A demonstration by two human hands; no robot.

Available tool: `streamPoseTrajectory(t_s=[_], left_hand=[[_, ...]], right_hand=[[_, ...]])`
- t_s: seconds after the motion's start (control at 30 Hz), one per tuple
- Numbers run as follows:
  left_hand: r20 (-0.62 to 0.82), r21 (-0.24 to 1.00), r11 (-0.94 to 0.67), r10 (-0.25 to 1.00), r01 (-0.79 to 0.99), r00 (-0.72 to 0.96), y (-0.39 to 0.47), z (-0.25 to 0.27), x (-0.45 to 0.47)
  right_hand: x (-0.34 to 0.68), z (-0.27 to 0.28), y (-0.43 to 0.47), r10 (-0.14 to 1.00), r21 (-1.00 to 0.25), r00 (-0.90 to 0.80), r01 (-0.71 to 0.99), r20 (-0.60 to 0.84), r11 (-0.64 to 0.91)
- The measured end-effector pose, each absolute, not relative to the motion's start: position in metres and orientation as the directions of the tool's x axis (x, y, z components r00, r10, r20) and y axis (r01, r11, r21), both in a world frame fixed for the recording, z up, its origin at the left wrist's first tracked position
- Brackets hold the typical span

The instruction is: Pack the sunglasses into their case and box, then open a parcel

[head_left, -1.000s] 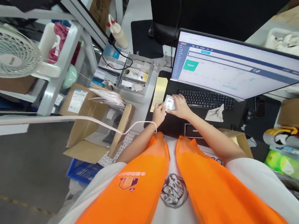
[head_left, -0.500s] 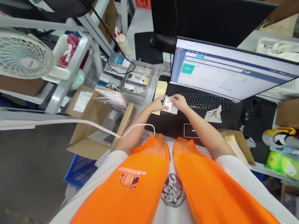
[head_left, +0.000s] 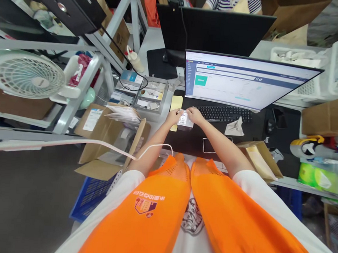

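Between my two hands is a small white box [head_left: 186, 122] with a printed label [head_left: 183, 117] on its upper face. My left hand [head_left: 173, 116] grips its left side, the thumb near the label. My right hand [head_left: 195, 116] pinches the box at its far right corner. Beneath them lies a dark desk mat [head_left: 182, 142]. A yellow paper pad [head_left: 176, 103] sits just behind my left hand, partly covered by it. The black keyboard [head_left: 224, 114] is right of my right hand, and a crumpled white paper [head_left: 234, 127] lies in front of it.
A lit monitor [head_left: 226, 80] stands behind the keyboard. Left are a divided grey tray [head_left: 161, 103] and an open carton [head_left: 99, 141] with envelopes. A white cable [head_left: 113, 148] crosses over my left arm. To the right are a mouse [head_left: 270, 126] and a tape dispenser [head_left: 305, 148].
The view has shifted, and a person in a striped top now shows behind the monitors. My hands still hold the box, its label now turned more plainly into view.
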State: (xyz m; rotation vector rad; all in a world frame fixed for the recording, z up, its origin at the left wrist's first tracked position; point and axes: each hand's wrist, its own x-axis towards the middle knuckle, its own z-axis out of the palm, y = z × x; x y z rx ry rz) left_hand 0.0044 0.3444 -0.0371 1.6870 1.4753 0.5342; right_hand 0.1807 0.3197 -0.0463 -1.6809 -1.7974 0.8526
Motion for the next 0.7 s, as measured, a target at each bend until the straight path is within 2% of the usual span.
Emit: streamPoseTrajectory(t_s=[0.1,0.17,0.23,0.3,0.4,0.5,0.6,0.7], left_hand=[[-0.219,0.788,0.032,0.948,0.615,0.232,0.344,-0.034,0.001],[-0.233,0.785,0.052,0.948,0.618,0.216,0.345,-0.035,0.001],[-0.245,0.784,0.072,0.948,0.617,0.202,0.347,-0.037,0.004],[-0.259,0.787,0.088,0.946,0.610,0.197,0.348,-0.038,0.007],[-0.268,0.795,0.109,0.945,0.596,0.185,0.348,-0.037,0.009],[-0.258,0.806,0.117,0.952,0.581,0.167,0.350,-0.032,0.013],[-0.247,0.825,0.132,0.959,0.549,0.141,0.353,-0.026,0.018],[-0.248,0.859,0.173,0.964,0.482,0.097,0.352,-0.016,0.018]], right_hand=[[0.186,-0.041,0.305,0.991,-0.706,-0.137,0.703,-0.009,0.090],[0.186,-0.039,0.295,0.985,-0.623,-0.172,0.772,-0.018,0.124],[0.184,-0.038,0.288,0.981,-0.535,-0.177,0.838,-0.078,0.109],[0.182,-0.038,0.283,0.977,-0.510,-0.139,0.859,-0.161,0.038],[0.181,-0.037,0.281,0.969,-0.549,-0.111,0.836,-0.220,-0.029],[0.182,-0.036,0.280,0.972,-0.630,-0.114,0.776,-0.207,-0.043],[0.177,-0.033,0.285,0.981,-0.732,-0.015,0.668,-0.194,-0.134],[0.170,-0.029,0.292,0.978,-0.769,0.066,0.609,-0.196,-0.195]])
